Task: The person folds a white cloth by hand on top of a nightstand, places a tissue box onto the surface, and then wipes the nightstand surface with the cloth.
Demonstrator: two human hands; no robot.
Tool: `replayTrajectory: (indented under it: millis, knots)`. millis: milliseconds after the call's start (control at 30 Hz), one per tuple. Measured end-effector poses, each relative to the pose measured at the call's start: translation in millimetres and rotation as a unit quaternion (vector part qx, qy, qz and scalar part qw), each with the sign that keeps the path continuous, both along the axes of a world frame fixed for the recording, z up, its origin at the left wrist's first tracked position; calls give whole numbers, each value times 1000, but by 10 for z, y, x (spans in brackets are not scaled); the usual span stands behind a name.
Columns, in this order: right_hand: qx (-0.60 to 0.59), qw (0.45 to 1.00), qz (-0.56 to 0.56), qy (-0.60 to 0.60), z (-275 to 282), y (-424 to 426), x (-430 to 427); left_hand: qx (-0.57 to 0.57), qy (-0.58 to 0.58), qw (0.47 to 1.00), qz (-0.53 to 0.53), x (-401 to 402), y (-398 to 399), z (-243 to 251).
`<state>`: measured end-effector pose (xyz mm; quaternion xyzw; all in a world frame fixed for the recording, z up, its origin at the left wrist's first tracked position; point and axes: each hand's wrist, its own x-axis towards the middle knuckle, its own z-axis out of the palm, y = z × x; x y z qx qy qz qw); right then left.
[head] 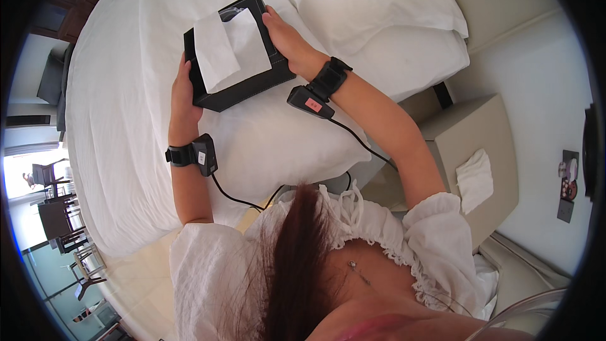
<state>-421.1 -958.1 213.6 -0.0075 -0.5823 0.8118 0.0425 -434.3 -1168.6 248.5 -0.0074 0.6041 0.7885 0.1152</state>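
A black tissue box (pixel 251 87) with light stitching is held between my two hands above the white bedding. My left hand (pixel 183 90) grips its left side, the thumb near the top edge. On the opposite side, my right hand (pixel 289 40) is closed around the box's edge, with the thumb at the upper corner. White tissues (pixel 232 52) lie folded over the top and partly cover it. Part of a shiny, clear item (pixel 231 13) shows at the far edge of the top; I cannot tell what it is. Both wrists carry black strapped devices with cables.
White pillows (pixel 378 0) and a duvet (pixel 118 104) cover the bed. A beige bedside cabinet (pixel 492 151) stands at the right, with a crumpled white cloth or tissue (pixel 475 181) on it. Wall sockets (pixel 565 210) are beyond. Chairs and a table (pixel 54 218) stand far left.
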Motion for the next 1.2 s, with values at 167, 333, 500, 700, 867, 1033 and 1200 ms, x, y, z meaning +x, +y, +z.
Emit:
replayTrajectory:
  millis: [167, 333, 500, 700, 867, 1033, 1200]
  knots:
    - [-13, 1000, 6, -5, -55, -10, 17, 7, 7, 1000, 6, 23, 48, -43]
    - [-2, 1000, 7, -9, -16, -69, -22, 11, 5, 1000, 9, -98, -47, -109]
    - [-17, 999, 10, -27, -146, -196, -226, 26, -5, 1000, 4, -285, -209, -237]
    - [-43, 999, 11, 7, -334, -349, -295, 38, -20, 999, 17, -255, -303, -324]
    - [-78, 997, 8, -12, -373, -663, -142, 51, -26, 998, -1, -209, -617, -494]
    - [300, 872, 33, 385, -177, -698, 77, 86, 8, 995, -46, -222, -860, -451]
    - [287, 904, 4, 318, -153, -416, 772, 126, 35, 988, -87, 429, -497, -588]
